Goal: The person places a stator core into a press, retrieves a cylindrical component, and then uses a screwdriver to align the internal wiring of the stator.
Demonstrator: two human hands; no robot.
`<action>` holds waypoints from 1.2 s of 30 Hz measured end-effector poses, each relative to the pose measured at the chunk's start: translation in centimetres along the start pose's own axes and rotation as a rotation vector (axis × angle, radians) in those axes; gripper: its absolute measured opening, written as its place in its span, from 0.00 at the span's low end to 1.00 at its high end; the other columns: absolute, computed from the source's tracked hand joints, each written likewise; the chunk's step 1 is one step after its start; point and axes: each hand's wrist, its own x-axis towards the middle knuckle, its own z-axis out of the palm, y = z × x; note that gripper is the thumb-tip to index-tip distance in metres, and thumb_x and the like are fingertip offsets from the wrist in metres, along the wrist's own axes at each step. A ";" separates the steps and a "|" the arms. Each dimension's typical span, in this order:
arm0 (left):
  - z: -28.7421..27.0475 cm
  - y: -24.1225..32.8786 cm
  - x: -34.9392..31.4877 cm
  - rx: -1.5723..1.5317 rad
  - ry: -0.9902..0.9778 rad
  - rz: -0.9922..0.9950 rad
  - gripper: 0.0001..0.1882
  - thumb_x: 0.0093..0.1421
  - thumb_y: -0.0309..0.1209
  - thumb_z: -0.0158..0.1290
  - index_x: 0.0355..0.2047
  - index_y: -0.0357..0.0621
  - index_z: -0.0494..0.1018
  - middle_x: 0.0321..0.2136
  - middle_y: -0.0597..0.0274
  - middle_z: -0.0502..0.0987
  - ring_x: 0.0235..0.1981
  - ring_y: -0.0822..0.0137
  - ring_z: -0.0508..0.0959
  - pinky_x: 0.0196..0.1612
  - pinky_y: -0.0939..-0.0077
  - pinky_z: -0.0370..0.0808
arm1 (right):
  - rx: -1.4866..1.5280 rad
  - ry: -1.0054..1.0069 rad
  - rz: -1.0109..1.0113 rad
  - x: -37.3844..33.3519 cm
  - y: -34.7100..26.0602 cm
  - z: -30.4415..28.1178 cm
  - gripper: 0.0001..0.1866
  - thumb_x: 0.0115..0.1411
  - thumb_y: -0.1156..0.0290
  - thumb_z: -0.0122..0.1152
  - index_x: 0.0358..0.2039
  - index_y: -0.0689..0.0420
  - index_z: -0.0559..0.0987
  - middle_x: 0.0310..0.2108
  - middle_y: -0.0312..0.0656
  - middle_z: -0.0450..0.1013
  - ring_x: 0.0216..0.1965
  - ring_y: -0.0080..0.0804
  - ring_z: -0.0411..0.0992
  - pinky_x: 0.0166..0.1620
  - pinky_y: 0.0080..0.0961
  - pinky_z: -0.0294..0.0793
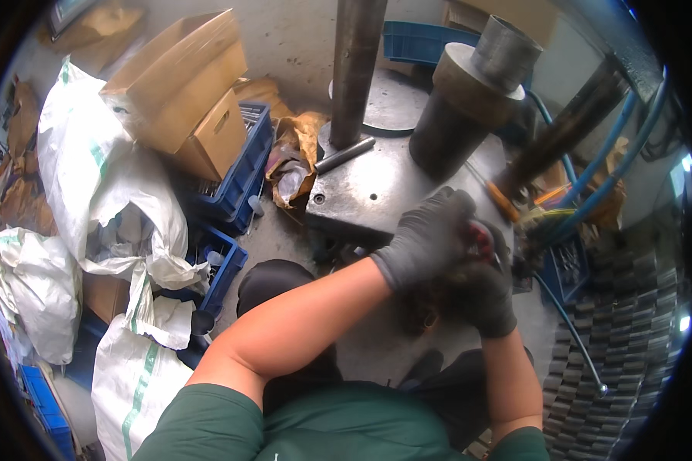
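Closest to me is my green shirt [354, 422], with a white sack [119, 384] striped in green low on my left and my dark trousers [281, 288] beyond the shirt. My right hand [488, 300], in a dark glove, has its fingers curled round a red and dark piece [480, 240], which sits between my 2 hands by the near right part of the steel surface [354, 201]; I cannot tell whether it touches that surface. My left hand [430, 238], gloved too, comes over the piece from the left, fingers bent, though I cannot tell whether they grip it or merely lie against it. Rows of grey pieces [607, 346] spread out on my right. Just past my hands lies a tool with an orange handle [504, 202]. Farther over, a short metal rod [344, 156] lies near the foot of a tall column [355, 69], and a thick stepped cylinder [454, 115] stands right of it. Behind them all, a blue crate [411, 44] is by the wall [292, 38]
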 end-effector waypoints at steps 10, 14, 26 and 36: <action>0.9 1.0 -1.4 -0.172 -0.006 0.424 0.62 0.40 0.37 0.79 0.70 0.42 0.52 0.61 0.49 0.65 0.62 0.56 0.71 0.65 0.64 0.70 | 0.337 0.000 -0.154 0.3 -1.3 0.1 0.39 0.49 0.70 0.66 0.64 0.58 0.67 0.54 0.46 0.75 0.54 0.39 0.76 0.60 0.37 0.77; 2.2 -0.4 -1.5 -0.351 0.101 0.445 0.60 0.41 0.34 0.78 0.70 0.45 0.52 0.59 0.49 0.68 0.61 0.53 0.71 0.63 0.60 0.71 | 0.451 -0.005 -0.168 -0.3 -1.1 0.9 0.38 0.49 0.71 0.65 0.63 0.59 0.68 0.54 0.47 0.74 0.54 0.38 0.76 0.60 0.36 0.76; 0.9 0.7 -1.7 -0.209 0.123 0.449 0.51 0.41 0.32 0.76 0.63 0.42 0.60 0.52 0.50 0.70 0.55 0.53 0.74 0.58 0.59 0.74 | 0.075 0.002 -0.286 -0.8 -2.5 0.8 0.30 0.62 0.63 0.62 0.62 0.59 0.69 0.54 0.44 0.74 0.56 0.33 0.74 0.60 0.34 0.74; 0.8 -1.7 -1.4 -0.203 0.182 0.425 0.54 0.39 0.31 0.77 0.64 0.45 0.58 0.56 0.52 0.67 0.56 0.60 0.73 0.61 0.63 0.74 | -0.338 0.367 -0.548 -2.5 -5.6 -3.1 0.14 0.66 0.66 0.54 0.44 0.61 0.81 0.41 0.40 0.76 0.43 0.27 0.73 0.46 0.28 0.74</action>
